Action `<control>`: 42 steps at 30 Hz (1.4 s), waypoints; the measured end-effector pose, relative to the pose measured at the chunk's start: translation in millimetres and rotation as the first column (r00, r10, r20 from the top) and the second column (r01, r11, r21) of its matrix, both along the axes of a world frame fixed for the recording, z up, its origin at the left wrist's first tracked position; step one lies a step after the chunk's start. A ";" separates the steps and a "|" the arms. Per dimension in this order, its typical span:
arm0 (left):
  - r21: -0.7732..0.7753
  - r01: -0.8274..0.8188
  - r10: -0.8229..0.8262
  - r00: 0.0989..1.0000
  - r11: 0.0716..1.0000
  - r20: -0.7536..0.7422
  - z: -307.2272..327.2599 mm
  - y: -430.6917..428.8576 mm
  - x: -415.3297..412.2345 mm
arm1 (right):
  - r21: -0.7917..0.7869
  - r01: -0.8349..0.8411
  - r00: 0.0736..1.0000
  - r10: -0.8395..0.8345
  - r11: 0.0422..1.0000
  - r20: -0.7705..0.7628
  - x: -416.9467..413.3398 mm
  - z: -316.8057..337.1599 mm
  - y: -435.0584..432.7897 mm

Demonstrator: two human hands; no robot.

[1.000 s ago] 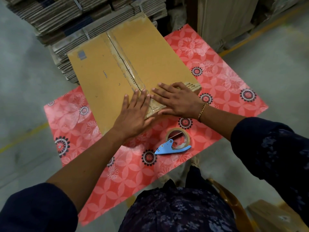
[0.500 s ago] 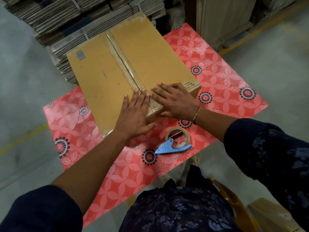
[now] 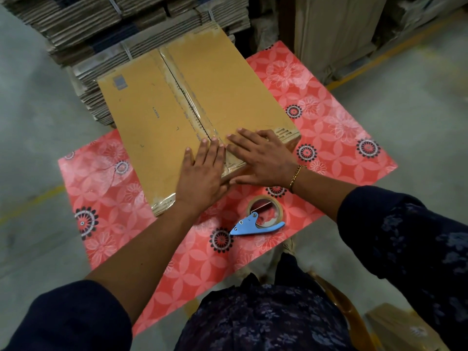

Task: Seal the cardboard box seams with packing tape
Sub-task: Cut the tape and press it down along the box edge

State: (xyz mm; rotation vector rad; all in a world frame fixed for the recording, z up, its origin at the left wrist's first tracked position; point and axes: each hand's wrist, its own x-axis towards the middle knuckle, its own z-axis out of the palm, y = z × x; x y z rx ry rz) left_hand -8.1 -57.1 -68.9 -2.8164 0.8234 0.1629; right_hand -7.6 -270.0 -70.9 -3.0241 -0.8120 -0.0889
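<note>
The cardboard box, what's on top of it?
Both hands lie flat on the cardboard box at its near end: left hand and right hand. Clear tape runs along the middle seam. The seam's near end is covered by the hands.

Both hands are laid flat, palms down, fingers extended: the left hand point(image 3: 202, 173) pointed toward 12 o'clock, the right hand point(image 3: 260, 158) toward 10 o'clock, thumbs nearly touching.
</note>
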 end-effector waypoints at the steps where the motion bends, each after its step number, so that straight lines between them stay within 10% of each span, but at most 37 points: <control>1: 0.007 0.010 -0.010 1.000 1.000 -0.008 0.4 0.2 0.2 | 0.001 0.004 1.000 -0.004 1.000 0.007 0.3 -1.6 0.9; 42: -0.024 0.022 -0.021 0.999 0.999 0.031 -1.6 0.9 0.0 | -0.092 -0.031 0.999 0.034 0.995 0.024 2.5 -5.2 -1.0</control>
